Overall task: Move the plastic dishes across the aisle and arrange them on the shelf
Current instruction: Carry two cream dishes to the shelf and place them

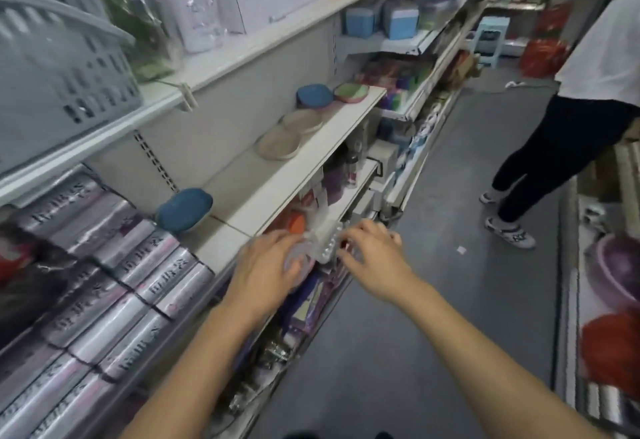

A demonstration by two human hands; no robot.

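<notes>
Both my hands reach to the front edge of the white shelf (304, 158) on my left. Between them is a pale, translucent plastic dish (323, 242), blurred by motion. My left hand (268, 265) touches its left side with loosely bent fingers. My right hand (372, 258) curls its fingers at the dish's right side. On the shelf lie a blue dish (185, 210), two beige dishes (278, 144) (303, 121), another blue one (313, 95) and a green-pink one (351, 92).
Silver wrapped packs (114, 286) fill the shelf at lower left. A grey basket (59, 67) stands on the shelf above. A person in a white shirt and black trousers (561, 133) stands in the grey aisle. Purple and red basins (613, 300) sit on the right shelving.
</notes>
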